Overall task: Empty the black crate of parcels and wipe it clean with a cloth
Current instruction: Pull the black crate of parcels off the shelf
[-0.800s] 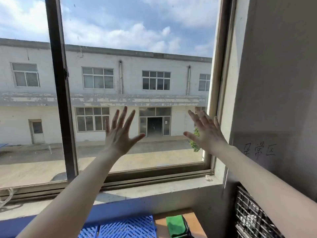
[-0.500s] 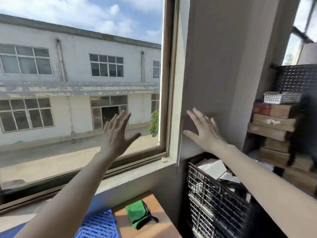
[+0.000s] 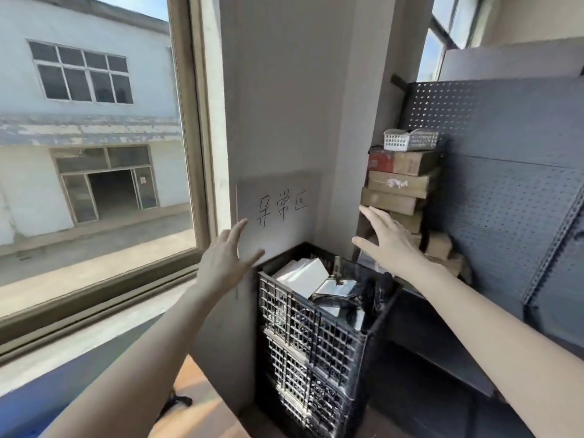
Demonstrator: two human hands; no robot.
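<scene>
— Where to find the tall black plastic lattice crate (image 3: 316, 343)?

— Ahead and below, tucked into the corner between the grey pillar wall (image 3: 284, 105) and the dark metal shelving (image 3: 505, 184), just off the right edge of the orange-brown wooden counter (image 3: 196, 406). Standing upright, long axis vertical, open top facing up. Possibly two crates stacked, going by a seam halfway down; hard to tell.

— Emptied yet?

— No. Heaped at the top with flat white cardboard parcels (image 3: 303, 276) on the left and dark plastic bags (image 3: 376, 289) on the right.

— And the hands?

— A bare left hand (image 3: 226, 260) and a bare right hand (image 3: 390, 245), both up above the rim, fingers straight and spread wide, holding nothing and touching nothing. Left just outside the crate's near-left corner. Right over its far-right corner, in front of a stack of brown cardboard boxes (image 3: 398, 184).

— Nearer of the two?

— About even, with the opening lying between and beneath them. Left perhaps closer to the white parcels, right to the dark bags. Seemingly calls for a reach downward and slightly inward from either side.

— Any cloth?

— None to be made out here.
</scene>
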